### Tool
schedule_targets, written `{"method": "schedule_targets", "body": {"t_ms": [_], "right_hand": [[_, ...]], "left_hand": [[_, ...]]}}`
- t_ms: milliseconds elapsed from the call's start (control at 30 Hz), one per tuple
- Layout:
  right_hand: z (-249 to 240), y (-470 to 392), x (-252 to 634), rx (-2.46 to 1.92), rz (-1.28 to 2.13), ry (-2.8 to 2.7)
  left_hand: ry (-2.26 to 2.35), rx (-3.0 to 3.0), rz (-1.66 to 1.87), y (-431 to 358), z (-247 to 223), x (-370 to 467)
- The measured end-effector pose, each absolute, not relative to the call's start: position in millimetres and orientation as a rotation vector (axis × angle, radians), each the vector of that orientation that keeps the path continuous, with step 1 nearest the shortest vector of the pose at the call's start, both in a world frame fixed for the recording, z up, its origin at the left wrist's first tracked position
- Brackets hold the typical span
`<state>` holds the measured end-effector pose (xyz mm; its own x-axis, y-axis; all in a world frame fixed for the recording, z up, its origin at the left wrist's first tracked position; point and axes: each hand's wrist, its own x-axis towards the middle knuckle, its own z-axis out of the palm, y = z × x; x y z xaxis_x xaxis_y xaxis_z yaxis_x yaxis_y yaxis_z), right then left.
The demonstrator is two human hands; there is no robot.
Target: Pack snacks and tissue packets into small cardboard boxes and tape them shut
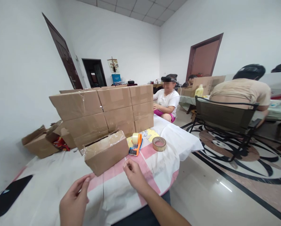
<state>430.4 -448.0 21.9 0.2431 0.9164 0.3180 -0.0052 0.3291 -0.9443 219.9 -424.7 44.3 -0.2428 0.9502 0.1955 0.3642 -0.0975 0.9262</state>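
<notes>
My left hand (74, 197) is raised above the front of the table, thumb and fingertips pressed together. My right hand (133, 174) is likewise pinched, just in front of a small cardboard box (107, 153). Whatever either pinch may hold is too small or hidden to make out. The box lies between and beyond both hands, with loose clear tape along its top edge. To its right is an orange and blue tape dispenser (139, 144) carrying a pale roll. A brown tape roll (159, 144) lies flat farther right.
Stacked cardboard boxes (116, 110) wall off the table's far side. A pink and white cloth (121, 185) covers the tabletop. At the left are open cartons (40, 142) and a black flat item (9, 196). A person (167, 102) sits beyond; another occupies a chair (225, 117).
</notes>
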Motion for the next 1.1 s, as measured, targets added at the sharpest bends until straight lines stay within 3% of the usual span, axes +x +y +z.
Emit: {"method": "schedule_targets", "body": {"t_ms": [600,1100], "right_hand": [[48.1,-451.3,417.3,-0.843,1.072,-1.446],[46.9,-448.6,406.8,-0.954,0.973,-1.423]], "left_hand": [[1.147,1.528,1.398,-457.4,63.8,254.1],[1.080,1.584,1.444,-450.7,53.2,256.4]]}}
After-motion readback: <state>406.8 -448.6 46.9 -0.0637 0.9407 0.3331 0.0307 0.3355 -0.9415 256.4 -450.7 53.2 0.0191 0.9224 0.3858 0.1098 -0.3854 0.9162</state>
